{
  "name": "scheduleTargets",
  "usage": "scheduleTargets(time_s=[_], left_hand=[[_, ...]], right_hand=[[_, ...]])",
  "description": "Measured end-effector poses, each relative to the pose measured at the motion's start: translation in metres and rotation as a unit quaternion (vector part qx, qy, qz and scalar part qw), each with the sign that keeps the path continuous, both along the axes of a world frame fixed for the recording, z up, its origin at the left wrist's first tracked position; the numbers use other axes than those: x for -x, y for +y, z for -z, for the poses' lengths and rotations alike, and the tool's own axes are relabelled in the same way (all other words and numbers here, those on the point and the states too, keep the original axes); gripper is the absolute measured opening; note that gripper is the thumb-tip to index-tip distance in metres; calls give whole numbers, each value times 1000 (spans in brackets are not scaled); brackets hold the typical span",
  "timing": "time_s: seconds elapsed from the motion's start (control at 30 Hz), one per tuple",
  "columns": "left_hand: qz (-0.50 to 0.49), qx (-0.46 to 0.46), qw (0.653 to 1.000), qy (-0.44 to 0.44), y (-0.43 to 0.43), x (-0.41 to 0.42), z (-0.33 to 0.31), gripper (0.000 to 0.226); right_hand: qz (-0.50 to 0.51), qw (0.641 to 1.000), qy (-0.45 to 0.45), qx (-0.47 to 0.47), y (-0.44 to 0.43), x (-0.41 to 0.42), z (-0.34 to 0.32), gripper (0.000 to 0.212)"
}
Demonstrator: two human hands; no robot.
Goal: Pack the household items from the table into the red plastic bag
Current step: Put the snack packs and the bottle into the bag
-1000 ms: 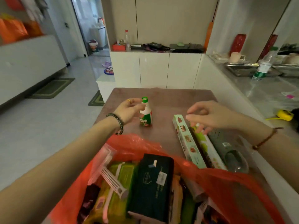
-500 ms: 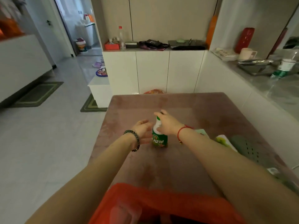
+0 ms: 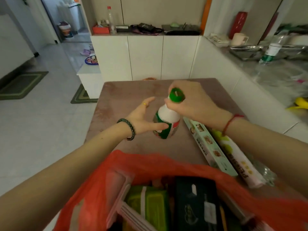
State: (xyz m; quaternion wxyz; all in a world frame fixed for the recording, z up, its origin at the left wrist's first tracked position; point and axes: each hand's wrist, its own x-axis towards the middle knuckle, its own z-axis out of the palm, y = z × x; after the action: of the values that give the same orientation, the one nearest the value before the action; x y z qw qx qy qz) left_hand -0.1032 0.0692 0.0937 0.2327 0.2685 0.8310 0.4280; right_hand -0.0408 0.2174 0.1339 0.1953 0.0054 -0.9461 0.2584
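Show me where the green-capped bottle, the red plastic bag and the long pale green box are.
green-capped bottle [image 3: 169, 114]: head view, on its white shoulder below the cap.
red plastic bag [image 3: 150, 163]: head view, on its far rim.
long pale green box [image 3: 209, 145]: head view, on the middle of its top face.

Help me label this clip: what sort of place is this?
Most likely a home, probably its kitchen-dining area: white cabinets behind the table, a counter with a mug and metal tray, and floor mats.
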Motion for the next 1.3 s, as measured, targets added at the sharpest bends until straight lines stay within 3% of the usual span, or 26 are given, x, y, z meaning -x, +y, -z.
scheduleTargets(time_s=[0.1,0.17,0.3,0.4,0.47,0.53,0.67,0.8,0.87,0.93,1.03,1.1,1.13,1.17,1.23,1.3], left_hand=[[59,-84,990,93,-11,-52,-22,88],[68,-110,982,140,-23,-86,-38,79],[90,-61,981,162,-51,-141,-48,75],[80,27,975,207,-74,-154,-35,95],[37,121,961,248,-92,-155,-25,119],[-29,211,936,281,-108,-158,-18,121],[-138,270,924,232,-134,-169,0,94],[-180,291,925,164,-152,-176,10,83],[-207,286,925,139,-158,-178,11,61],[-230,252,934,102,-161,-178,10,38],[-313,52,948,-21,-160,-180,0,26],[-349,-93,927,-98,-161,-180,-10,33],[-354,-148,915,-124,-163,-179,-15,35],[-359,-193,902,-144,-166,-178,-21,36],[-357,-259,876,-193,-176,-173,-35,35],[-336,-254,879,-224,-183,-169,-48,32]], right_hand=[[17,989,89,119,-4,-69,-41,13],[16,982,115,148,-8,-111,-58,14],[-11,975,95,201,-25,-171,-59,13],[6,970,85,228,-42,-188,-32,16],[16,973,86,212,-55,-189,-8,19],[14,977,102,187,-65,-187,17,21],[-11,989,90,120,-82,-194,60,23],[-24,1000,7,-4,-86,-209,80,27],[-24,996,-43,-76,-87,-214,79,32],[-48,988,-74,-125,-84,-220,75,35],[-54,977,-62,-195,-72,-238,62,46],[75,958,20,-275,-52,-254,46,66],[153,943,15,-295,-39,-265,34,79],[206,927,-32,-311,-20,-276,24,89],[238,910,-208,-269,30,-290,20,102],[184,915,-344,-106,69,-297,27,99]])
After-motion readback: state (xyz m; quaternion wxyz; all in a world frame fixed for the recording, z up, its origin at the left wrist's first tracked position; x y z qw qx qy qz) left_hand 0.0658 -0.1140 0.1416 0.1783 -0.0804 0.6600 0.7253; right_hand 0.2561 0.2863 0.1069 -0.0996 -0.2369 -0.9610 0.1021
